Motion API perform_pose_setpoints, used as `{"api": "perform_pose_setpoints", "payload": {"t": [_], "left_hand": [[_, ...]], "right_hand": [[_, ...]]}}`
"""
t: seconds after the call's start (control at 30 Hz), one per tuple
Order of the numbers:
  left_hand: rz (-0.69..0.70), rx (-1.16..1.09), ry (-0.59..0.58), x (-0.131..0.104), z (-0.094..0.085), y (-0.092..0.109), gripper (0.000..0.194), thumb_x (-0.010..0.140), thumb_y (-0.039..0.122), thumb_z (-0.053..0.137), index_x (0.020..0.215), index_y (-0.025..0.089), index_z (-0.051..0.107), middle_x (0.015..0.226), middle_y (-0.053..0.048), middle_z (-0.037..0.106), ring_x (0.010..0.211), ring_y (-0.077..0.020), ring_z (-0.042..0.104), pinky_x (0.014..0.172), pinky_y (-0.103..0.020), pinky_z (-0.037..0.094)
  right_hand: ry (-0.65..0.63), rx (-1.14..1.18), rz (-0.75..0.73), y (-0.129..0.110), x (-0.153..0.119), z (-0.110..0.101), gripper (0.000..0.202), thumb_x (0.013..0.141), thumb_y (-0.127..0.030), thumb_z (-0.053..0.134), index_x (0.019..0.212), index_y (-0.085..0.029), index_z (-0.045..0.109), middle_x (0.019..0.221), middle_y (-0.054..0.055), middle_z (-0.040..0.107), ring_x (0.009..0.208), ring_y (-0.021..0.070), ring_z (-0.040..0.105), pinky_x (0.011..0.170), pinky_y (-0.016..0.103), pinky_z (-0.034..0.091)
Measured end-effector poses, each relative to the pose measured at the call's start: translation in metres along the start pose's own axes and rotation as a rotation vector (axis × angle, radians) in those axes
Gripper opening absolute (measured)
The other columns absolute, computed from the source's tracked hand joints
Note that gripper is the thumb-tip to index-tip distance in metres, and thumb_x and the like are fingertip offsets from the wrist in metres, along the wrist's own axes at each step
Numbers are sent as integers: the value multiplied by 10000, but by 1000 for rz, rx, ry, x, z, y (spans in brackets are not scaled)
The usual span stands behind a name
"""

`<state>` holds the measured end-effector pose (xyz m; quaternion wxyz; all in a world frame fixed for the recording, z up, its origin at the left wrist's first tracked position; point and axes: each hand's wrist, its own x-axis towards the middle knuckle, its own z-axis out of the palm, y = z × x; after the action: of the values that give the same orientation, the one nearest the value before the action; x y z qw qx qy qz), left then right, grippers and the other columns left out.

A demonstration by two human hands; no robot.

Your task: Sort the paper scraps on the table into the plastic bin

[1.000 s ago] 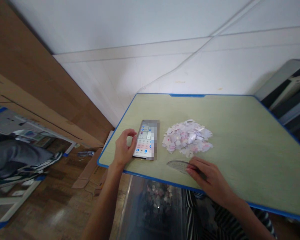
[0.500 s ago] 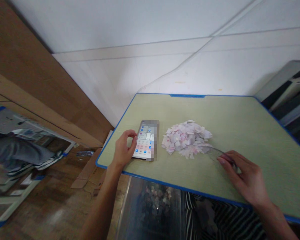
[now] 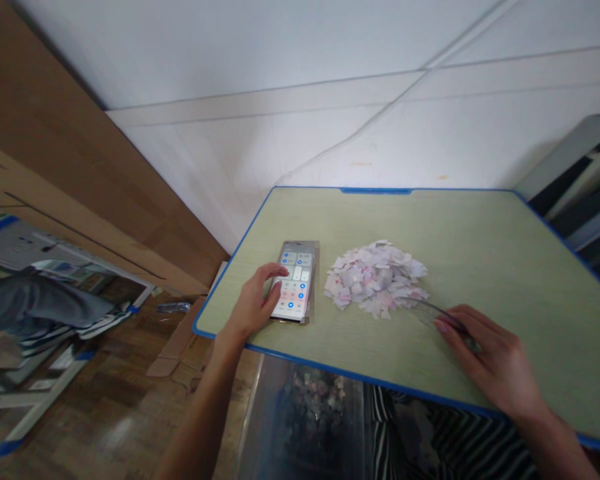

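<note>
A phone (image 3: 296,293) with its screen lit lies on the pale green table (image 3: 460,230). My left hand (image 3: 257,298) is over the phone's left edge, thumb and index finger apart, holding nothing. To the phone's right is a heap of small torn paper pieces (image 3: 373,277), white with pink marks. My right hand (image 3: 485,350) pinches thin metal tweezers (image 3: 437,309), whose tips reach the lower right side of the heap. The ends of the tweezers are too fine to tell whether they grip a piece.
Below the table's front edge stands a clear bin (image 3: 280,427) with paper scraps inside. Large cardboard (image 3: 130,193) leans at the left. A seated person's leg (image 3: 45,300) shows at far left. A white wall (image 3: 205,153) rises behind the table.
My left hand has moved slightly right, its fingertips now over the phone's screen. The right hand and tweezers are almost unmoved.
</note>
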<state>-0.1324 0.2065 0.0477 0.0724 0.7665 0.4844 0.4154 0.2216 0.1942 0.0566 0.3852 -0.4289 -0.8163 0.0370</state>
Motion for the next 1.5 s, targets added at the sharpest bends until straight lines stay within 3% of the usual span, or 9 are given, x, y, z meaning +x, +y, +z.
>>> {"api": "perform_pose_setpoints", "payload": {"t": [0.2, 0.43, 0.6, 0.87, 1.5], "left_hand": [[3, -19, -40, 0, 0, -1, 249, 887, 144, 441, 1128, 202, 464, 1011, -60, 635, 953, -206, 635, 858, -360, 510], [-11, 58, 166, -1, -2, 0, 190, 885, 149, 455, 1068, 188, 489, 946, -50, 620, 893, -206, 618, 816, -366, 498], [-7, 104, 219, -1, -1, -3, 151, 872, 158, 474, 1016, 193, 505, 892, -33, 623, 840, -200, 623, 778, -349, 503], [-7, 117, 222, -2, 0, -5, 176, 874, 166, 468, 1047, 196, 483, 872, -27, 624, 804, -192, 635, 757, -343, 516], [-17, 118, 193, 0, -1, -3, 159, 872, 172, 468, 1028, 201, 482, 880, -30, 618, 810, -197, 640, 762, -346, 518]], "right_hand": [[-12, -13, 6, 0, -1, -1, 143, 883, -239, 498, 792, -180, 591, 727, 49, 630, 630, 167, 632, 602, 270, 540], [2, 6, 32, 1, -1, -1, 156, 892, -286, 489, 809, -200, 590, 728, 34, 627, 619, 161, 625, 590, 271, 531], [-22, -15, 27, 3, -1, 0, 151, 902, -279, 474, 845, -192, 584, 749, 38, 632, 627, 155, 632, 577, 256, 524], [-112, 12, -1, 2, -2, 1, 147, 905, -252, 462, 846, -198, 585, 778, 35, 635, 691, 167, 651, 610, 254, 526], [-100, 0, -25, 2, -1, 0, 121, 901, -237, 470, 852, -197, 573, 775, 33, 627, 683, 160, 644, 607, 252, 531]]}}
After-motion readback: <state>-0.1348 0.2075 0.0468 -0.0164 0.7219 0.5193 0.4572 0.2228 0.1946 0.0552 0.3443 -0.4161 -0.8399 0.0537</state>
